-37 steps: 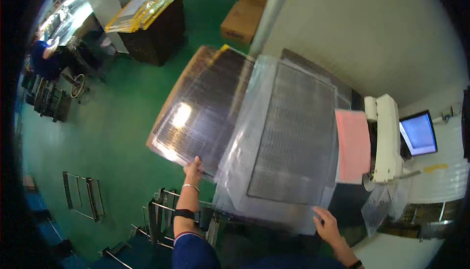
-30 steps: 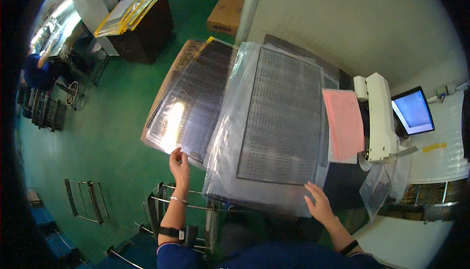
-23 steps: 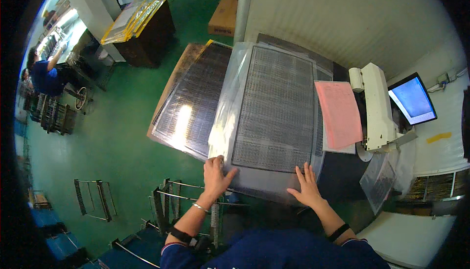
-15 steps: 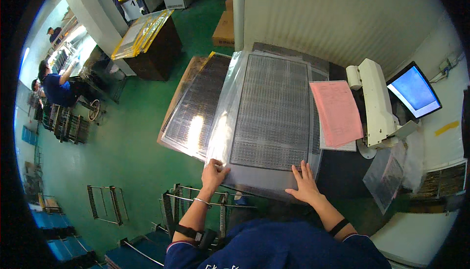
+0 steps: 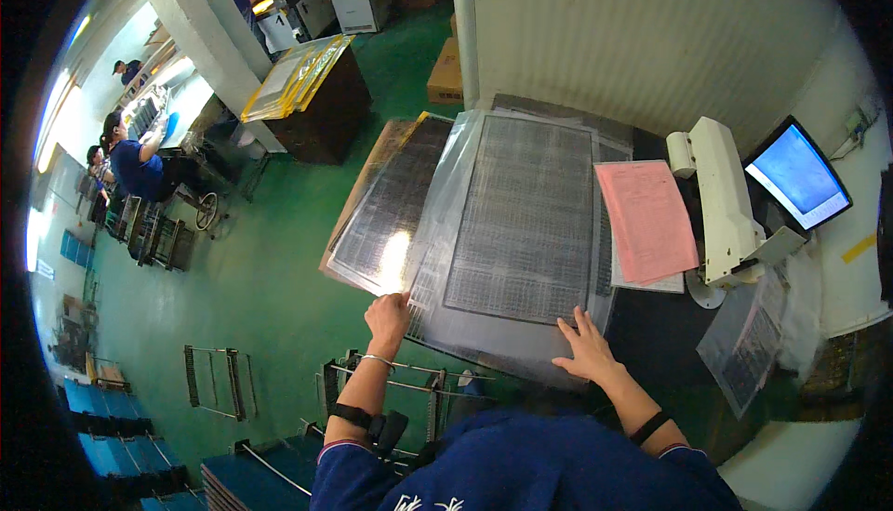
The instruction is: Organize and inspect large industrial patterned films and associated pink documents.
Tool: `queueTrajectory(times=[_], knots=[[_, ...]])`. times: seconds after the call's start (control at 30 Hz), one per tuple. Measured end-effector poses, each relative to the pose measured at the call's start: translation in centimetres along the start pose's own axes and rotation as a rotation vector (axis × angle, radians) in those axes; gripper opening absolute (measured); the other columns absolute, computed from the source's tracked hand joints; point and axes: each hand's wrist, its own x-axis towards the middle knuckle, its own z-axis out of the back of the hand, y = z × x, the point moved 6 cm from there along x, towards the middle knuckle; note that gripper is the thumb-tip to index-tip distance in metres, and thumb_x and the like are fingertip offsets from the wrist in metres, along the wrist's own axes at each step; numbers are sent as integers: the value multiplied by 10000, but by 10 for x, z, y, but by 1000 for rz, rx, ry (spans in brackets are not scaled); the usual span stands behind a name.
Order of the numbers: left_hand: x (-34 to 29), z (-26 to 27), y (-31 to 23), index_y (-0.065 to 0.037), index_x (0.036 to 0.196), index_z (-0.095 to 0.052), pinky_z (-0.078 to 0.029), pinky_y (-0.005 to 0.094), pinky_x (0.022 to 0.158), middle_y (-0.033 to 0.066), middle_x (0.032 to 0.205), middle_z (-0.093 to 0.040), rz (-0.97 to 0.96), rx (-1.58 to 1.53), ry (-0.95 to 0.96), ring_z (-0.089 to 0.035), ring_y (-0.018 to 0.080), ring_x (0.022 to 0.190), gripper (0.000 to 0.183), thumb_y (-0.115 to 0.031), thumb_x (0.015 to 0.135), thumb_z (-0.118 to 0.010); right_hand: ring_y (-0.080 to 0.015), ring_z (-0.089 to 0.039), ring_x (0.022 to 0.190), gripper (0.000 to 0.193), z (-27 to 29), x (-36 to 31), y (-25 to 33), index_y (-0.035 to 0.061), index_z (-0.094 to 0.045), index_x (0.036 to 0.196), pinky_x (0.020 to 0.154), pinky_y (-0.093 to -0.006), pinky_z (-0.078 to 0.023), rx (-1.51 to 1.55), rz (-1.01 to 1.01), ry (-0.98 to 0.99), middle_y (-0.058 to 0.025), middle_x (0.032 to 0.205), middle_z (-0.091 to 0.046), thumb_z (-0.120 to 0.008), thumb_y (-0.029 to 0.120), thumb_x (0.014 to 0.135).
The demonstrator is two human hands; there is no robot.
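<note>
A large film sheet with a dense dark grid pattern and a clear plastic border lies on the worktable. My right hand rests on its near right edge, fingers spread, holding nothing. At the near left corner my left hand is closed on the edge of the clear plastic sheet; its fingertips are partly hidden. Between that hand and the dark grid, more printed pattern shows through the plastic. Another dark patterned sheet lies underneath at the left, with a bright reflection on it.
Pink papers lie right of the film, beside a white machine and a lit monitor. Metal racks stand on the green floor. Yellow-edged sheets top a dark stand. A person sits far left.
My left hand has moved slightly left and closed into a tighter grip, and the plastic's left edge has shifted with it. My right hand stays spread on the film. The view has shifted slightly.
</note>
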Motion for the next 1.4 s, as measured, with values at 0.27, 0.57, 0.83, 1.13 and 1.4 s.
queueTrajectory(times=[0.27,0.57,0.83,1.13,1.4], knots=[[-4,20,-32,6,895,-529,-519,413,691,171,869,-644,202,-1070,250,-632,286,866,333,-312,931,-440,-452,-125,1316,851,-8,3,-5,115,-285,1377,1064,-478,-197,-2,23,27,-286,1425,-111,-676,464,708],[-26,80,-157,-20,1287,-323,-415,483,959,249,1304,-381,161,-2057,824,-393,373,1214,469,-352,956,-334,-433,-33,1332,1122,45,-2,47,7,-68,1402,1080,-501,-72,138,87,-114,-291,1429,-31,-701,543,648],[-35,142,-216,-84,1353,-302,-322,450,1024,186,1378,-327,-202,-1973,864,-348,320,1261,540,-433,941,-320,-310,-640,803,303,148,-2,2,21,-593,1071,684,-365,-512,266,204,-864,-172,906,-641,-518,5,778],[-17,49,-172,-119,1134,-519,-353,412,993,179,1246,-481,82,-1897,927,-437,284,1184,357,-378,889,-504,-248,-640,758,197,300,-68,12,-18,-622,989,671,-306,-483,375,356,-1084,-151,848,-659,-533,92,853],[10,48,-200,-46,1069,-521,-469,324,825,108,1075,-564,121,-2331,1044,-543,210,998,379,-342,845,-600,-86,-559,702,204,360,-142,-2,33,-619,1009,609,-225,-437,795,289,-1092,-6,835,-627,-567,186,886]])
